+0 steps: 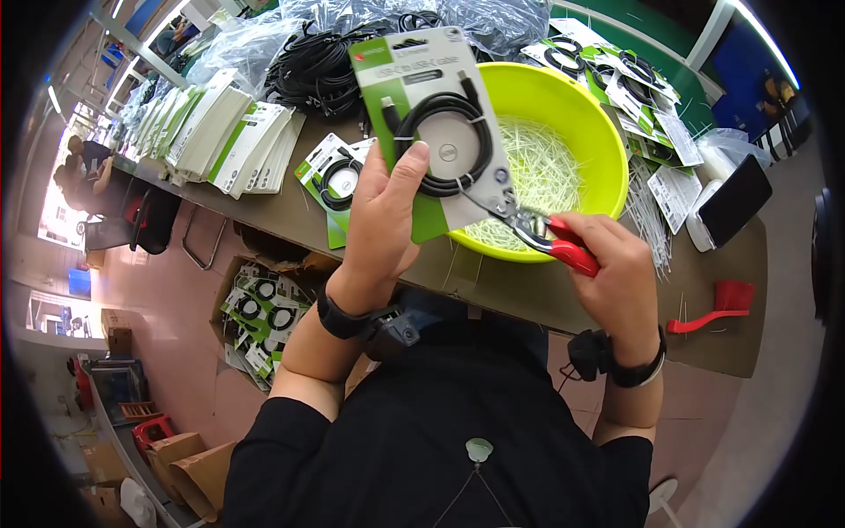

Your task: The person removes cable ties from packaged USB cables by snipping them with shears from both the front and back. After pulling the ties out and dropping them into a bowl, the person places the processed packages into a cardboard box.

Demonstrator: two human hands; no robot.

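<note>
Head view: the left fingers are gripping a cable package above the counter, overlapping the yellow tub; the right fingers are grasping red-handled cutters by its lower corner. Clean snipping is probably requiring steady support, blades sparing the cable.

Card stack L on tbl — basin R, trimmings in it — cable pile btwn, behind.

Pinkish floor, dark chair, glowing strip light, possibly a bright window
</note>
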